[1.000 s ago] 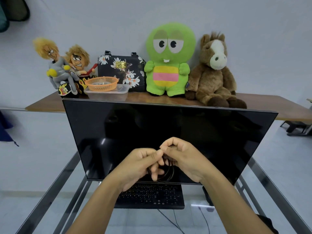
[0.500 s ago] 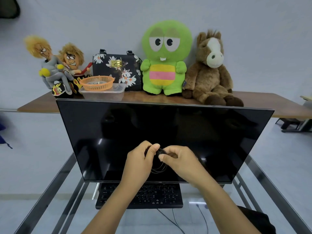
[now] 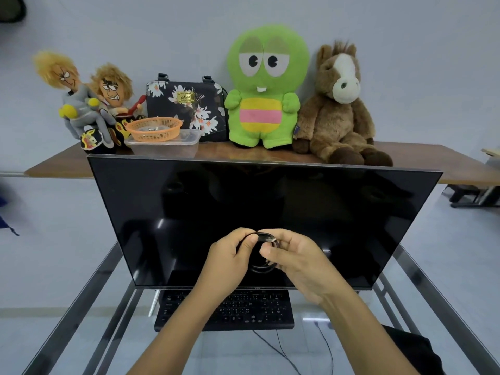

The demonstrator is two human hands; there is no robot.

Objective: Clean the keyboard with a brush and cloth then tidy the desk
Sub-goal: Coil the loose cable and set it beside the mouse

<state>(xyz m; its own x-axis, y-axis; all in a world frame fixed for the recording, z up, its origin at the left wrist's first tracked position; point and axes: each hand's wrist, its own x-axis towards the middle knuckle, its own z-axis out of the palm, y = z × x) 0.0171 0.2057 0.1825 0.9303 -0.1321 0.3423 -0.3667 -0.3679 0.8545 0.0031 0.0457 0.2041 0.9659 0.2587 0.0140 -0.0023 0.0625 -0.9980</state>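
- Looks like the tidy-the-desk part: both hands are up in the lower middle of the frame, in front of the dark monitor (image 3: 265, 220), working on a small coil of black cable (image 3: 263, 262).
- Left hand (image 3: 230, 259) has its fingers curled round the left side of the coil, thumb on top. Right hand (image 3: 295, 259) pinches the plug end (image 3: 266, 237) at the top of the loop, other fingers curled under it.
- Keyboard (image 3: 224, 309) sits at the bottom centre on the glass desk (image 3: 89, 307), partly under the monitor's edge. No brush or cloth that I can see.
- Next move, I'd guess: tuck that plug end through or round the coil so it doesn't spring open, then set it down somewhere.
- Writing: there's a gold plate on the flowery bag (image 3: 186, 109) up on the shelf (image 3: 433, 161), too small to read. Key legends are unreadable too.
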